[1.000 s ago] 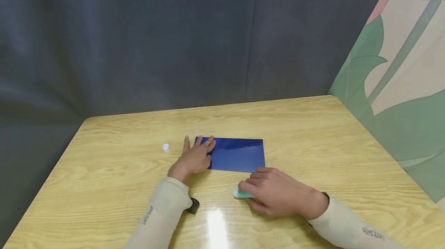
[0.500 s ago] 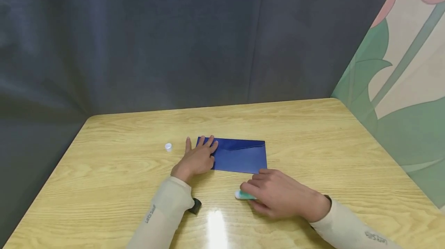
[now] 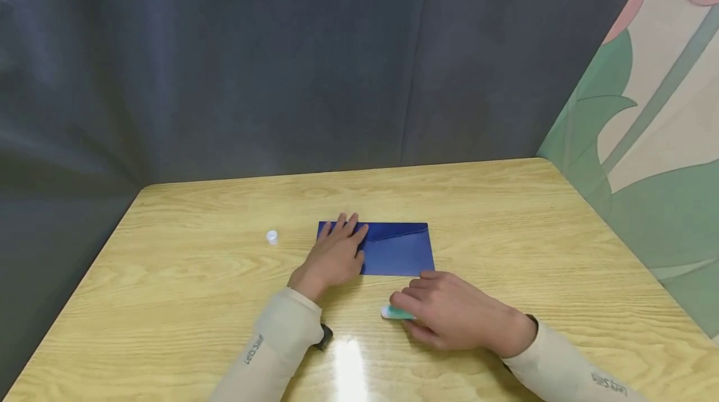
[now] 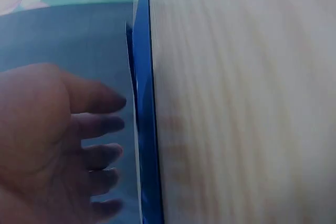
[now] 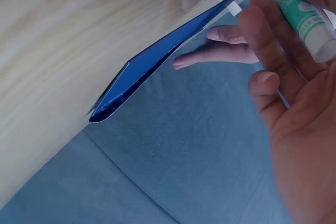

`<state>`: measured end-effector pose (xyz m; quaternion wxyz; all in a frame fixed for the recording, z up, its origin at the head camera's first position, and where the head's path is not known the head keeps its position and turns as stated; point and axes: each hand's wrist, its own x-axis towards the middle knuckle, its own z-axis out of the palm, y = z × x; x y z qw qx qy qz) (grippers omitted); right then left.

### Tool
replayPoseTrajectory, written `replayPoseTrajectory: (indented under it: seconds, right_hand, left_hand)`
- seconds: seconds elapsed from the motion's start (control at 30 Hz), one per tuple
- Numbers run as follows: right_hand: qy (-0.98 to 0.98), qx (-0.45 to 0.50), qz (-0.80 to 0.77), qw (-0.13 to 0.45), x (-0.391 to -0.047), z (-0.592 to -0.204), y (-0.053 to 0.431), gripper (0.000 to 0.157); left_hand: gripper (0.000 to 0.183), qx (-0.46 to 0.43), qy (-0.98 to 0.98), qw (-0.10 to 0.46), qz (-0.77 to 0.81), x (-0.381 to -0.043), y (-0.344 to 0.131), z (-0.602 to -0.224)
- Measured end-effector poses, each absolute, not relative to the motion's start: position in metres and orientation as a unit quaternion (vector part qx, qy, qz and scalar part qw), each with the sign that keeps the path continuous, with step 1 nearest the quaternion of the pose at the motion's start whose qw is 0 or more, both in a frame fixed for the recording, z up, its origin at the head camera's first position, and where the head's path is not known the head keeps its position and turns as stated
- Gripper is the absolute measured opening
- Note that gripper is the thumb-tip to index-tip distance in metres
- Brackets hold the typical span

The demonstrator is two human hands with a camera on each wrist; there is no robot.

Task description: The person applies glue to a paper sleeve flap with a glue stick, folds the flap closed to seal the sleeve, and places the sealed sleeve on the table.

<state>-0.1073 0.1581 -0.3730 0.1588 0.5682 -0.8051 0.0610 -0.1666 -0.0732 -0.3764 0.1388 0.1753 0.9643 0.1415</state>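
Note:
A blue envelope (image 3: 396,254) lies on the table with its slanted flap along the far side. My left hand (image 3: 334,258) is spread over the envelope's left part, fingers straight. In the left wrist view its fingertips (image 4: 113,124) come close to the envelope's surface; whether they touch it I cannot tell. My right hand (image 3: 449,311) holds a green and white glue stick (image 5: 299,11) near the envelope's near right corner. Thumb and fingers grip the stick's barrel, and its white end points left in the head view.
A small white cap (image 3: 272,237) stands on the wooden table (image 3: 185,289) left of the envelope. A dark curtain (image 3: 281,65) hangs behind the table. A wall with painted flowers (image 3: 668,202) borders the right side.
My left hand has moved right along the envelope, away from its left edge. The right hand still grips the glue stick in nearly the same place.

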Motion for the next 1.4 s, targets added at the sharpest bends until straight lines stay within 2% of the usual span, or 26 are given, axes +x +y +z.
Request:
replayPoseTrajectory:
  seconds: [0.17, 0.27, 0.7, 1.07, 1.4]
  right_hand:
    - [-0.81, 0.565, 0.059, 0.144, -0.105, -0.373, 0.157, 0.022]
    - [-0.814, 0.56, 0.057, 0.14, -0.103, -0.373, 0.157, 0.021]
    - [-0.811, 0.563, 0.055, 0.152, -0.103, -0.374, 0.157, 0.022]
    - [-0.813, 0.562, 0.045, 0.143, -0.104, -0.374, 0.158, 0.021]
    - [-0.81, 0.565, 0.05, 0.148, -0.105, -0.373, 0.158, 0.021]
  left_hand:
    - [0.056, 0.184, 0.957, 0.181, 0.13, -0.164, -0.067, -0.376]
    - [0.055, 0.187, 0.958, 0.183, 0.116, -0.164, -0.067, -0.377]
    - [0.049, 0.217, 0.967, 0.124, 0.06, -0.162, -0.068, -0.374]
    - [0.048, 0.219, 0.945, 0.195, 0.142, -0.169, -0.083, -0.368]
    - [0.05, 0.228, 0.962, 0.136, 0.067, -0.164, -0.077, -0.369]
